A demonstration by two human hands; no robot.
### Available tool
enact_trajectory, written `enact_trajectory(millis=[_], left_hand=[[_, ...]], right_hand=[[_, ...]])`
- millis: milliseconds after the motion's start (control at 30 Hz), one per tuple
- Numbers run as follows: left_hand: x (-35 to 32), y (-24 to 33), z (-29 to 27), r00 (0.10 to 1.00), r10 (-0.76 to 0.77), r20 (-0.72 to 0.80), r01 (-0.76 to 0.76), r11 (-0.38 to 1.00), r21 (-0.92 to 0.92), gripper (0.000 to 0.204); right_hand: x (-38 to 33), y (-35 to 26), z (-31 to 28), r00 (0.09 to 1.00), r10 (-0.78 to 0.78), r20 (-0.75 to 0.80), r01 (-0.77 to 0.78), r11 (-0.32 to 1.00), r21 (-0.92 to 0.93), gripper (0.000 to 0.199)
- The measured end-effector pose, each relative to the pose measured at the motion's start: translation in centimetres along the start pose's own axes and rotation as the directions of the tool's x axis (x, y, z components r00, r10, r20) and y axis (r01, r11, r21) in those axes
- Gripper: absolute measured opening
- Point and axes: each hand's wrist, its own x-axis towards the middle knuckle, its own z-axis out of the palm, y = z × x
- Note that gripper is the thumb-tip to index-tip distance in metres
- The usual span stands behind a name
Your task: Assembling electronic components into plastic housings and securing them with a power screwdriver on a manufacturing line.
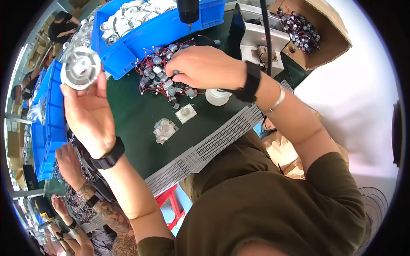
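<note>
My left hand (90, 113) is raised at the left, its fingertips closed round the edge of a round white plastic housing (81, 68). The inner side of the housing, with ribs and a central hub, faces up. My right hand (204, 64) is at a heap of small grey motors (160, 77) with red and black wires. Its finger and thumb are curled together among them; whether a motor is pinched there is hidden. Below my right wrist stands another white round part (217, 97), partly covered by the wrist.
A screwdriver (188, 13) hangs over the bench, near a blue bin (128, 51) of white housings. A pale block (186, 113) and a lumpy piece (165, 130) lie on the green mat (132, 106). A carton (329, 42) of motors stands far right. At left, another blue bin (53, 128) and co-workers' arms.
</note>
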Motion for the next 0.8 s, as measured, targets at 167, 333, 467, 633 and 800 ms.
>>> enact_trajectory(millis=[167, 333, 467, 633, 800], left_hand=[[-3.4, -0.6, -1.5, 0.997, -0.071, 0.022, 0.069, 0.995, 0.071, 0.038], [-5.0, -1.6, -3.0, 0.988, -0.111, 0.106, 0.106, 0.993, 0.045, 0.027], [-6.0, -2.0, -3.3, 0.986, -0.144, 0.088, 0.14, 0.989, 0.051, 0.019], [-7.5, -1.9, -3.7, 0.983, -0.159, 0.096, 0.151, 0.985, 0.086, 0.014], [-8.7, -1.7, -4.8, 0.985, -0.152, 0.082, 0.14, 0.981, 0.133, 0.014]], right_hand=[[2.2, -0.4, 1.2, 0.974, 0.033, 0.225, 0.031, 0.961, -0.276, 0.021], [3.3, 0.0, 1.7, 0.916, -0.029, 0.4, 0.145, 0.954, -0.264, 0.029], [4.1, 0.6, 2.1, 0.908, -0.011, 0.419, 0.139, 0.951, -0.277, 0.029], [4.7, 0.9, 2.3, 0.905, -0.017, 0.424, 0.163, 0.937, -0.31, 0.027], [4.6, 1.1, -1.1, 0.965, 0.007, 0.263, 0.043, 0.982, -0.185, 0.024]])
